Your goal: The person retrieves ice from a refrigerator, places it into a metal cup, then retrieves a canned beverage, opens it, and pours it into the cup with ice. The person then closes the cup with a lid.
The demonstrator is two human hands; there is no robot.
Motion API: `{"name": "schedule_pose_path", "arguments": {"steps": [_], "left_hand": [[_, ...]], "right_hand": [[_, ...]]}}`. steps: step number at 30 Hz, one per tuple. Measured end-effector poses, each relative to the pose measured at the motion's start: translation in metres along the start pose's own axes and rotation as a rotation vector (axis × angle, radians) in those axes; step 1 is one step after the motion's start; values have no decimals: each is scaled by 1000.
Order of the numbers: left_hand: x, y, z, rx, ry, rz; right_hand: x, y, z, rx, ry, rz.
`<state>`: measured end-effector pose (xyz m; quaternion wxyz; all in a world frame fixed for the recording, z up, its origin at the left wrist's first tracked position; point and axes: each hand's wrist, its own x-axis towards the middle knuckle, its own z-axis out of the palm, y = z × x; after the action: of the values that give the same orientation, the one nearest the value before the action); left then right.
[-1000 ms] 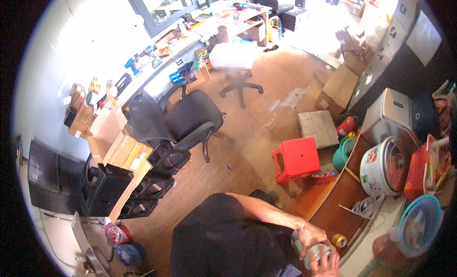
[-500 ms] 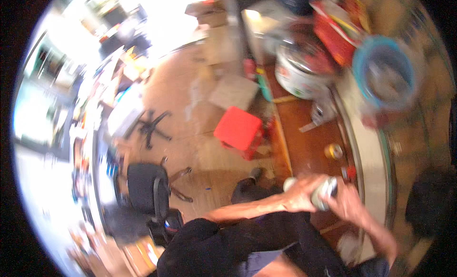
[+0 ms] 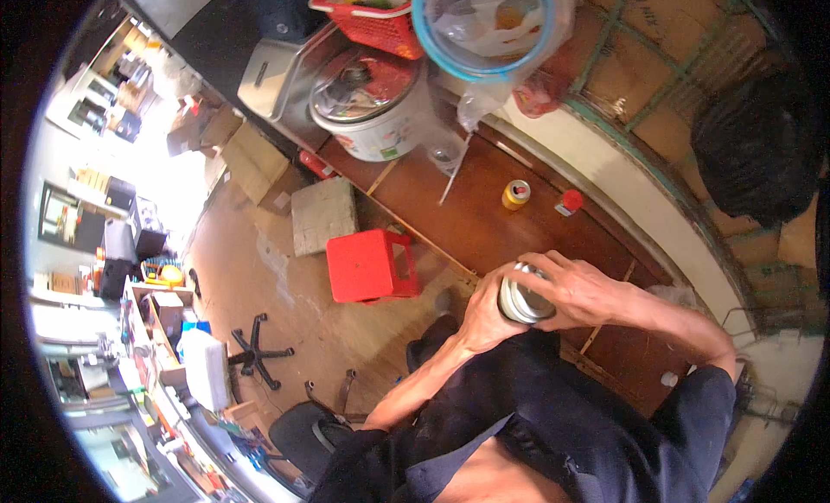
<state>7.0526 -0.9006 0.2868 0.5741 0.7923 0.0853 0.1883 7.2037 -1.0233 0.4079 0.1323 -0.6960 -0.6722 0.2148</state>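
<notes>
Over the near part of the brown wooden bench, a pale cylindrical container point(image 3: 516, 306) with a shiny, greyish round end is tilted between both hands. My left hand point(image 3: 484, 318) wraps round its side. From the right, my right hand point(image 3: 577, 289) grips its upper end, fingers bent over the rim. The fingers hide much of the container, so whether its top is a lid cannot be made out. Beyond the hands, a yellow drink can point(image 3: 516, 194) stands on the bench beside a small jar with a red lid point(image 3: 570, 202).
A white rice cooker point(image 3: 373, 127), a red basket point(image 3: 378, 28) and a blue-rimmed bucket point(image 3: 481, 71) are at the far end. A red stool point(image 3: 361, 266) stands on the floor to the left, near office chairs point(image 3: 313, 438). A black bag point(image 3: 754, 149) hangs by the window grille.
The view has turned, so the bench and stool appear further left. Both hands still hold the container, now seen with its round end facing up more. My right fingers have shifted over its rim.
</notes>
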Motion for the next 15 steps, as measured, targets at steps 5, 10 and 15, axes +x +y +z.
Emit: {"name": "schedule_pose_path", "arguments": {"steps": [5,10,15], "left_hand": [[2,-6,-1,25,-10,-20],[6,-17,-5,8,-69,15],[11,-33,-2,42,-105,27]], "right_hand": [[2,-13,42,-6,136,389],[7,-22,62,27,269,530],[10,-30,75,146,324,722]]}}
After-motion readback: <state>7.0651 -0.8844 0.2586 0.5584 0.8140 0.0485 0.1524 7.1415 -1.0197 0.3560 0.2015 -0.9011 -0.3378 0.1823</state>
